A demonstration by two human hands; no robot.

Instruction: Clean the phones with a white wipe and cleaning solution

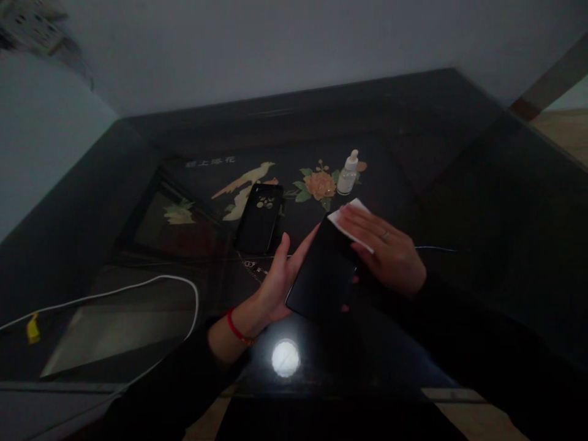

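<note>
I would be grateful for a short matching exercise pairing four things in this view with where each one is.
Things:
1. Smartphone
2. White wipe
3. Black phone case
4. Dropper bottle

Places:
A. Standing upright beside the flower picture
B. Under the fingers of the right hand
C. Held in the left hand
D. Lying partly over the bird picture

Pairs: 1-C, 2-B, 3-D, 4-A.

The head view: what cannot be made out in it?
In the head view:
Underside of the phone: faces away, left hand beneath.
Middle of the white wipe: covered by the right hand.
Writing on the dropper bottle: too small, blurred.
Where the white cable leads: cut off by left edge.
</note>
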